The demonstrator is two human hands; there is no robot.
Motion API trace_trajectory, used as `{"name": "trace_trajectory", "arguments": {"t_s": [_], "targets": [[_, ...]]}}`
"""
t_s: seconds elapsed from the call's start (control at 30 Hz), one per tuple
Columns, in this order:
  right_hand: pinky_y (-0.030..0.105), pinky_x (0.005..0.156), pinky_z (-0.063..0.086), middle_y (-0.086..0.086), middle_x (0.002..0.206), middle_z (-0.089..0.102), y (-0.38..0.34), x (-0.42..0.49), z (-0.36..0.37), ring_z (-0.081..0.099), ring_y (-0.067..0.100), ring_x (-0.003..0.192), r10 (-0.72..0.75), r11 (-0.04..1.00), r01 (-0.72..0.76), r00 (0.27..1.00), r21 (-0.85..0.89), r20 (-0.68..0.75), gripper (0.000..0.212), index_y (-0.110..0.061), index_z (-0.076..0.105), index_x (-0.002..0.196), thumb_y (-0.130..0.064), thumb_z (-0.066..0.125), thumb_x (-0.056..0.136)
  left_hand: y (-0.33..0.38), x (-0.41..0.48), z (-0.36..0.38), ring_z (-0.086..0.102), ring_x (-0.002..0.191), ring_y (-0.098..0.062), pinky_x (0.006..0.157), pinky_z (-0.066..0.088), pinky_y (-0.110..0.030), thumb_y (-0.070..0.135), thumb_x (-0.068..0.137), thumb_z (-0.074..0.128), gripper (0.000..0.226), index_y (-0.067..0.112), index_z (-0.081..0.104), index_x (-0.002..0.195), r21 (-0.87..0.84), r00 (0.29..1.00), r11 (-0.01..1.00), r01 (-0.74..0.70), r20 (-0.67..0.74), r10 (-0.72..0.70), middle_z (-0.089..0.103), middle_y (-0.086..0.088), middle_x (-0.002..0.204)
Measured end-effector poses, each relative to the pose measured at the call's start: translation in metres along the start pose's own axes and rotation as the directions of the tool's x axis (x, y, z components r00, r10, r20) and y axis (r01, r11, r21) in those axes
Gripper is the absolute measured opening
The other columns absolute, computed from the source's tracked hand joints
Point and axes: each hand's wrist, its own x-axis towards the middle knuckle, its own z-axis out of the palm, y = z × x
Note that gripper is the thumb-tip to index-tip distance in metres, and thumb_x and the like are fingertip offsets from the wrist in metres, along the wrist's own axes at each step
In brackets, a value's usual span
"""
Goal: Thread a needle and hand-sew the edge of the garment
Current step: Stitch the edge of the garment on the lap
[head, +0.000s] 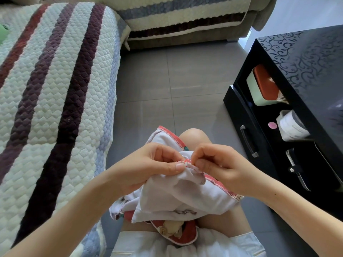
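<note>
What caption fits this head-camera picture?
Left hand and right hand pinch the white garment at its red-stitched edge.

- Your lap holds the white garment with the red edge.
- The grey floor holds the stripy sofa and the black table.
- The table's shelf holds a green box, a white tub and a small pink disc.

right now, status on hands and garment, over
Left hand pinches edge of garment. Right hand pinches the same edge, needle too small to see. Fabric bunched on the lap. Nothing blocking the hands.
</note>
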Motion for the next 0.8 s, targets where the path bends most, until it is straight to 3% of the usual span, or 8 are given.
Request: {"name": "trace_trajectory", "arguments": {"t_s": [0.17,0.33,0.4,0.47,0.63,0.8], "targets": [[0.024,0.063,0.044,-0.011,0.072,0.058,-0.001,0.001,0.002,0.052,0.006,0.067,-0.002,0.996,0.001,1.0,0.087,0.015,0.011,-0.02,0.062,0.084,-0.019,0.052,0.09,0.002,-0.001,0.003,0.061,0.064,-0.005,0.059,0.047,-0.013,0.016,0.079,0.068,0.008,0.013,0.074,0.075,0.019,1.0,1.0,-0.01,0.014,0.01,0.068,-0.001,0.071],[0.024,0.062,0.043,-0.017,0.069,0.058,0.002,0.001,0.004,0.053,0.004,0.062,-0.038,0.983,0.032,0.999,0.183,0.031,0.023,-0.017,0.058,0.08,-0.001,0.049,0.094,0.001,0.0,0.009,0.056,0.058,-0.004,0.056,0.043,-0.012,0.015,0.075,0.066,0.013,0.017,0.074,0.065,0.035,0.997,0.998,-0.045,-0.054,0.047,0.064,0.001,0.063],[0.025,0.062,0.047,-0.002,0.071,0.059,0.006,-0.001,0.005,0.055,0.01,0.065,-0.024,0.965,0.02,1.0,0.263,0.014,0.012,-0.011,0.06,0.085,-0.011,0.054,0.096,0.0,-0.001,0.01,0.06,0.062,-0.007,0.059,0.046,-0.014,0.018,0.075,0.067,0.011,0.018,0.075,0.067,0.057,0.992,0.995,-0.082,-0.09,0.087,0.067,-0.002,0.067],[0.029,0.065,0.051,0.014,0.079,0.059,0.011,-0.003,0.004,0.058,0.016,0.071,-0.017,0.974,0.024,0.999,0.225,-0.031,0.009,-0.01,0.059,0.095,-0.018,0.056,0.095,0.0,-0.001,0.009,0.064,0.066,-0.009,0.061,0.05,-0.015,0.018,0.075,0.068,0.01,0.017,0.077,0.07,0.055,0.985,0.992,-0.115,-0.124,0.121,0.071,-0.005,0.071],[0.013,0.068,0.045,-0.021,0.079,0.063,0.017,-0.004,-0.001,0.061,0.002,0.073,-0.087,0.98,0.056,0.983,-0.192,-0.162,0.011,-0.031,0.061,0.089,-0.024,0.052,0.089,0.001,-0.001,0.014,0.066,0.065,-0.007,0.059,0.05,-0.015,0.018,0.078,0.07,0.011,0.017,0.077,0.07,0.059,0.978,0.987,-0.153,-0.133,0.159,0.072,-0.002,0.071],[0.01,0.065,0.044,-0.021,0.076,0.063,0.013,-0.005,0.008,0.059,-0.001,0.066,-0.126,0.991,0.117,0.976,-0.056,-0.176,0.017,-0.02,0.065,0.09,-0.004,0.059,0.09,0.0,0.003,0.014,0.068,0.074,-0.015,0.066,0.054,-0.021,0.012,0.076,0.074,0.003,0.014,0.076,0.077,0.052,0.955,0.972,-0.227,-0.185,0.233,0.073,-0.014,0.079]]}}
